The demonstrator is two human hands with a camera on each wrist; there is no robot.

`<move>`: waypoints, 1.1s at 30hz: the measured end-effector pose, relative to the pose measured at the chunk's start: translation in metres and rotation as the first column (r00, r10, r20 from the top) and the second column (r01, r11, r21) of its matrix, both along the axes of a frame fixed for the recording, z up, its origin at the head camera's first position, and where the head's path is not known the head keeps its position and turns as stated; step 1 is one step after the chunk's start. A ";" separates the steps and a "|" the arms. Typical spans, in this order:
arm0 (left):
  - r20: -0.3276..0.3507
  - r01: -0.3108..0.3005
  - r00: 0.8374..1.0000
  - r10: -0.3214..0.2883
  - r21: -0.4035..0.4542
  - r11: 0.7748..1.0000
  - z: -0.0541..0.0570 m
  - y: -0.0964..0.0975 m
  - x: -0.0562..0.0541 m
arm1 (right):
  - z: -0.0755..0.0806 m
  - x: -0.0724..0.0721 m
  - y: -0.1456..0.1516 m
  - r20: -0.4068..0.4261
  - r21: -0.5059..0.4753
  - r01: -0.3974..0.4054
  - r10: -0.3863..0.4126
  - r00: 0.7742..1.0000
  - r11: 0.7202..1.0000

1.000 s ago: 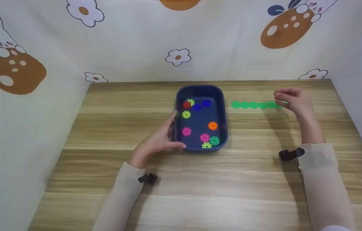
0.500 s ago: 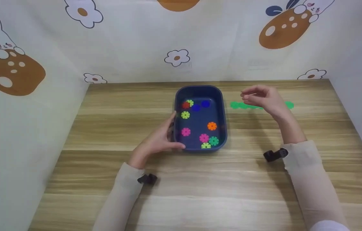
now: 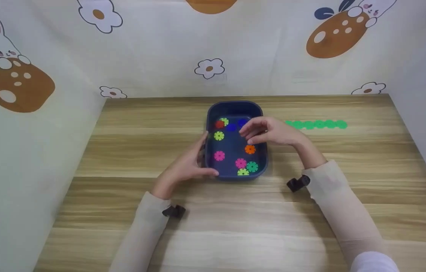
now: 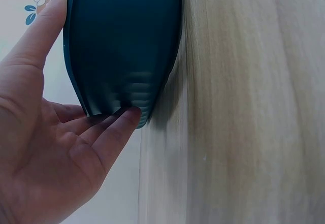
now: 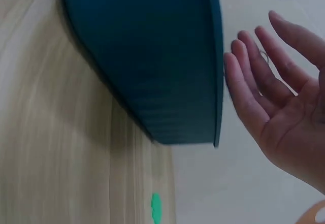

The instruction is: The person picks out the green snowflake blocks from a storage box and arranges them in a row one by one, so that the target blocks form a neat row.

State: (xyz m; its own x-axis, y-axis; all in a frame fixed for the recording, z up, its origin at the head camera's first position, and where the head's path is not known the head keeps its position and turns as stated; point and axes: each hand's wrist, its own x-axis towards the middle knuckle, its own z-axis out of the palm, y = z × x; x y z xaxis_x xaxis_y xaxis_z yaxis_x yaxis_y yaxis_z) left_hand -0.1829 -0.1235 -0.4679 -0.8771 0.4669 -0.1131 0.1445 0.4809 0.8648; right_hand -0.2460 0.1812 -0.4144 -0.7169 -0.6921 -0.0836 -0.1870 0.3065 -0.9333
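Note:
A dark blue rectangular plastic bin stands on the table, with several round notched discs in it. Its left side is held by my left hand, the thumb at the near-left corner and the fingers along the side wall; the left wrist view shows these fingers against the wall. Over the bin's right rim hovers my right hand, loosely bent, holding nothing that I can see. Under its fingertips lie a blue disc and an orange disc. A row of joined green discs lies right of the bin, its left end partly hidden.
Inside the bin are also a red disc, a yellow disc, a pink disc and a darker green disc. The wood-grain table ends at a patterned cloth backdrop behind and at the sides.
My right hand has moved left from the right end of the green row, past it, to above the bin. The left hand and bin have stayed in place.

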 end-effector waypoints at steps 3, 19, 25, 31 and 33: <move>0.002 -0.001 1.000 0.001 0.001 1.000 0.001 -0.001 0.000 | 0.000 0.002 -0.015 0.000 0.115 -0.084 0.085 0.996 0.990; 0.018 -0.001 1.000 0.002 -0.011 1.000 0.002 -0.001 0.001 | -0.005 0.021 -0.054 0.031 0.569 -0.268 0.305 0.952 0.777; 0.000 -0.005 1.000 0.005 -0.033 0.999 0.003 -0.002 0.001 | -0.006 0.023 -0.055 0.074 0.575 -0.329 0.353 0.933 0.749; -0.029 0.001 1.000 -0.003 -0.074 0.997 0.003 -0.002 0.001 | -0.009 0.023 -0.054 0.149 0.541 -0.405 0.390 0.909 0.737; -0.022 0.001 1.000 -0.002 -0.073 0.997 0.003 -0.002 0.001 | -0.012 0.022 -0.054 0.168 0.519 -0.419 0.392 0.905 0.745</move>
